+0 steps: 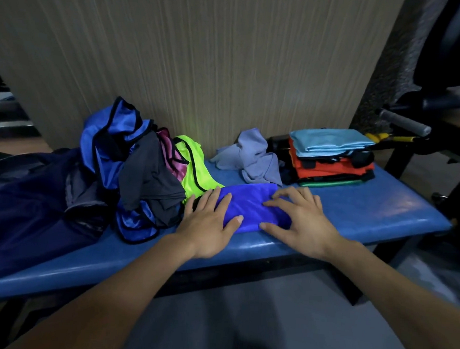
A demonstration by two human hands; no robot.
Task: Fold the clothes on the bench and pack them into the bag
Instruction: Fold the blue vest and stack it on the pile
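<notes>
**On the blue bench, both hands flat on the folded cloth**

On the bench (357,207), near its front edge, your two hands lie on a folded blue cloth (251,205). Your left hand (209,222) rests on the cloth's left end with fingers straight and spread, palm down. Your right hand (299,220) covers the cloth's right end, fingers spread and slightly arched, fingertips touching the fabric. Neither hand pinches anything.

Left of the cloth, and touching it, sits a heap of unfolded clothes (142,168): blue with black trim, dark grey, pink, and a neon yellow-green piece (194,166) whose edge meets the cloth's back left corner. Further left lies the dark navy bag (23,198), just beside the heap.

Behind the cloth, a crumpled lilac garment (254,157) lies near the wall (205,50). Right of that stands a folded stack (330,157), light blue on top, then orange, green at the bottom, well apart from your right hand.

Bare bench shows to the right of the cloth, out to the bench's right end, and in a strip along the front edge.
</notes>
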